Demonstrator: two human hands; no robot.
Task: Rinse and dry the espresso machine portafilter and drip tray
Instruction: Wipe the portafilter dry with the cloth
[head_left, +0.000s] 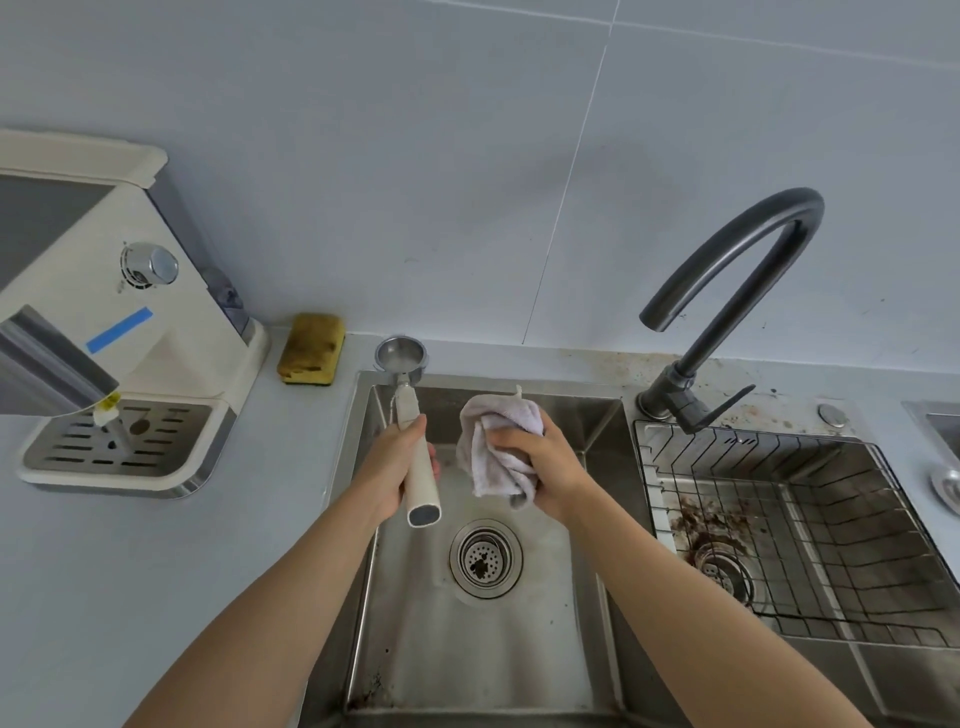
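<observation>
My left hand (400, 470) grips the portafilter (408, 415) by its handle above the sink (519, 649), and my right hand (540, 467) bunches a cloth (493, 441) beside it. Drying comes next: cloth into the basket. The drip tray (117, 444), left of the sink, looks untouched.

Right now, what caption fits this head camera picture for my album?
Left hand holds cream-handled steel portafilter over steel sink; right hand grips crumpled pale cloth.
</observation>
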